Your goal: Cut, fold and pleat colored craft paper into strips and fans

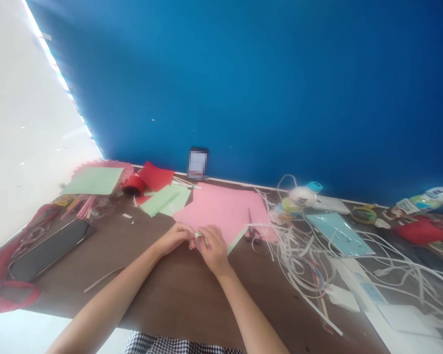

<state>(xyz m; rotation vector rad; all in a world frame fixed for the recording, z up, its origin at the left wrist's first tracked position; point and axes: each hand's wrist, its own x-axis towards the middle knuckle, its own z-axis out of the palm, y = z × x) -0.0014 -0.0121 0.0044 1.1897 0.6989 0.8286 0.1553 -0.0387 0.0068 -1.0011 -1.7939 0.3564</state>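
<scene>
My left hand (176, 239) and my right hand (214, 250) meet over the near edge of a pink paper sheet (225, 204). Between their fingertips is a small pale, greenish piece (198, 235) that looks like paper; the fingers cover most of it. Both hands are closed in a pinch around it. A light green sheet (237, 241) peeks out from under the pink one, beside my right hand. Dark-handled scissors (253, 233) lie on the pink sheet, to the right of my hands.
White paper strips (299, 255) tangle across the right side, near a glue bottle (297, 200) and a pale blue packet (339, 233). On the left are a phone (51, 248), red tape (133, 185) and green paper (94, 180). A blue wall (243, 88) stands behind.
</scene>
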